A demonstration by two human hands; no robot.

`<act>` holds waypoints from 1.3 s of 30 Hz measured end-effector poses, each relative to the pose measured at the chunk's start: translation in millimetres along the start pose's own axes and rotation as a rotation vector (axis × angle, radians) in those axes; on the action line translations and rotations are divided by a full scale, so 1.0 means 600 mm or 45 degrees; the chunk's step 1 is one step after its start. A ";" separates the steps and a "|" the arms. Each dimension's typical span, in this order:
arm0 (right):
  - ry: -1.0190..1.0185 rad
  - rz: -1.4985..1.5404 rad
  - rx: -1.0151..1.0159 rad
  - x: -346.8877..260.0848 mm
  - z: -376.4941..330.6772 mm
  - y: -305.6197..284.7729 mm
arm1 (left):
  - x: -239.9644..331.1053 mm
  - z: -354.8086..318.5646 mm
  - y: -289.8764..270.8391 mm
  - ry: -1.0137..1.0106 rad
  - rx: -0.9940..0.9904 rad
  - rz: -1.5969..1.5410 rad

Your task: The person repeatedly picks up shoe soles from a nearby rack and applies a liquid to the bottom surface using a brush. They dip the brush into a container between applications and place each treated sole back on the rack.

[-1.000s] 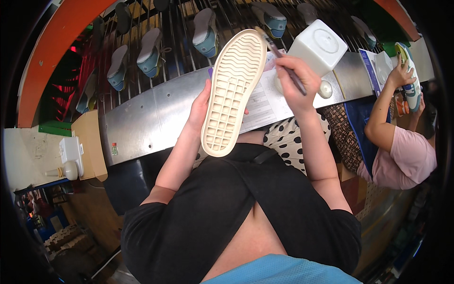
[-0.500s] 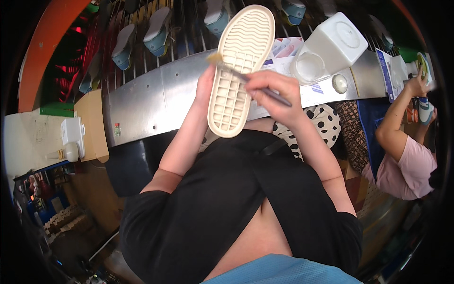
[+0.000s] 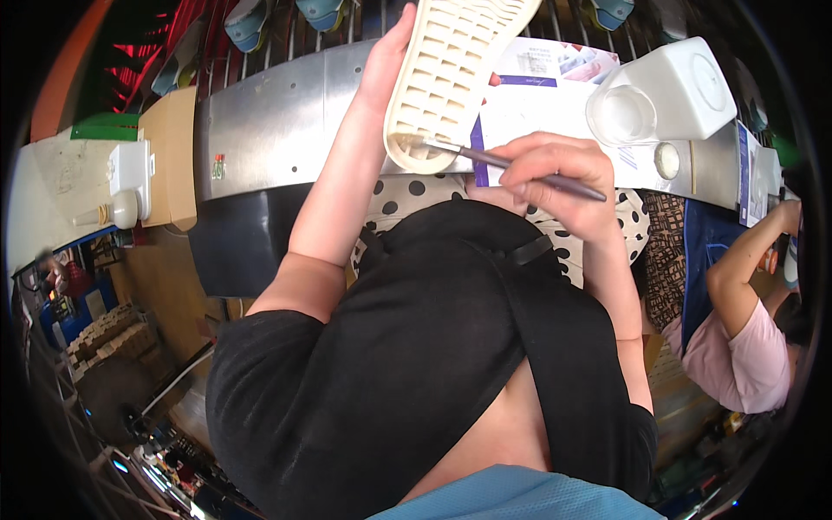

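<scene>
Taking the view as a clock face, a white device [image 3: 128, 165] stands between nine and ten, with a cardboard piece [image 3: 171, 160] upright just beside it at ten. The metal desk [image 3: 251, 130] begins there and curves across toward two o'clock; near its left end lies a small red-and-green item [image 3: 218, 166]. At eleven, two blue-and-grey shoes [image 3: 245, 26] rest on a rack of metal bars beyond the desk, cut by the upper rim.

Near twelve, the person's left hand [image 3: 386, 74] has its grip closed around a cream shoe sole [image 3: 449, 78] from behind; fingertips show at the sole's right edge. The sole is held up at twelve o'clock, over the desk's near edge, its gridded face in view, its rounded end pointing toward six and its other end running off the top.

A dark-handled paintbrush [image 3: 485, 158] slants from the sole toward two. Its bristles seem to meet the sole's rounded end, though their pale colour blends in. The right hand [image 3: 563, 182], at two, pinches the handle in its grip.

Printed sheets [image 3: 520, 113] lie on the desk at one. At two come a clear cup [image 3: 622, 115], a white jug [image 3: 689, 91] touching or just behind it, and a small round dish [image 3: 666, 160]. Between three and four sits a co-worker in a pink top [image 3: 737, 364].
</scene>
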State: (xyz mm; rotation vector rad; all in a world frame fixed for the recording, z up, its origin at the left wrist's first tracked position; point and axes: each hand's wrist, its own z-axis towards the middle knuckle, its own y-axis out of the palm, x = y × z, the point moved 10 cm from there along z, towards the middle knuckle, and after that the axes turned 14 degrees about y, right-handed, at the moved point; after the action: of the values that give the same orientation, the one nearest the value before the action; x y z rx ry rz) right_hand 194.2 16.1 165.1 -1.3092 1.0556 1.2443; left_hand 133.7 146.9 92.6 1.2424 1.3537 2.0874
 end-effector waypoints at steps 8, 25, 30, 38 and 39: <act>-0.142 -0.141 -0.420 -0.041 0.022 0.028 | -0.030 -0.014 0.016 -0.293 0.264 -0.337; -0.226 0.410 0.486 0.001 -0.138 -0.255 | 0.112 -0.192 -0.016 0.287 0.241 0.527; -0.232 0.480 0.565 0.009 -0.136 -0.280 | 0.213 -0.209 0.122 0.677 -0.056 0.431; -0.255 0.611 0.722 0.030 -0.155 -0.290 | 0.500 -0.322 0.329 1.709 -0.315 0.953; -0.248 0.627 0.728 0.035 -0.158 -0.290 | 0.540 -0.304 0.346 1.676 -0.386 0.934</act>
State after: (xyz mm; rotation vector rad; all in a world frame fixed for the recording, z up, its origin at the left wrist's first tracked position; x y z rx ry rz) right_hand 379.8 -56.5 157.2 -0.4952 1.5021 1.2544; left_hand -161.8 170.1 398.4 0.0444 0.8329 3.7455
